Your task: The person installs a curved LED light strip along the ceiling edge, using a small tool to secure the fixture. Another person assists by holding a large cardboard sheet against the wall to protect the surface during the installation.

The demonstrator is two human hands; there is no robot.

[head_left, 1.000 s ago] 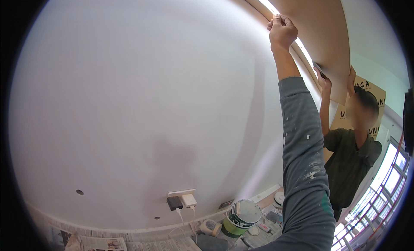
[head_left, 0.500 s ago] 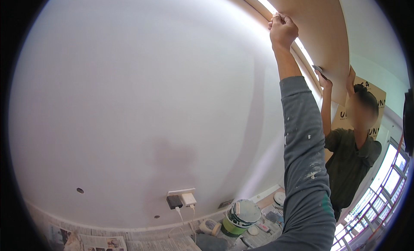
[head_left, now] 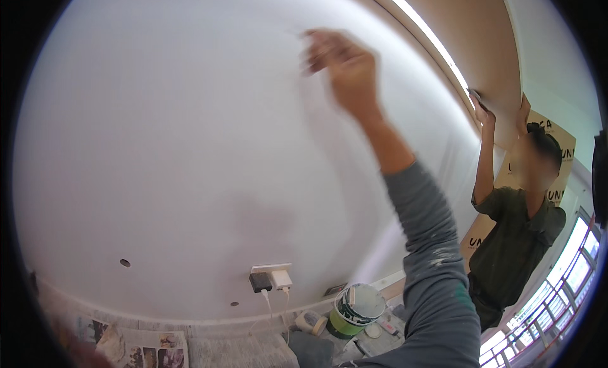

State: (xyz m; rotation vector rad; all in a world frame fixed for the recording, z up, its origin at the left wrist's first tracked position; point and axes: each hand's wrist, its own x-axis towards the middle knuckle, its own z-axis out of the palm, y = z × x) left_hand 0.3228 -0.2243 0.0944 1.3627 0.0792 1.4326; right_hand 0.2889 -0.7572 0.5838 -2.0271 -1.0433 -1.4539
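Note:
My right hand (head_left: 345, 67) is raised before the white wall (head_left: 190, 146), at the end of a grey sleeve (head_left: 430, 222) with paint specks. Its fingers are curled together and smeared by motion; what they may pinch is too small to make out. To its right runs a bright light strip (head_left: 423, 20) along a light brown overhead panel (head_left: 484, 39). At the lower left edge, a reddish blur (head_left: 79, 355) may be my left hand; its fingers cannot be read.
A co-worker (head_left: 522, 229) in dark green holds a small tool (head_left: 474, 94) against the panel. Below stand a green-white bucket (head_left: 345, 317), black (head_left: 260, 282) and white (head_left: 280, 279) plug adapters with cables, and newspaper (head_left: 152, 346). A barred window (head_left: 563, 273) lies far right.
My right hand has left the light strip and swung left across the wall. A reddish blur has come in at the lower left. The co-worker remains at the panel.

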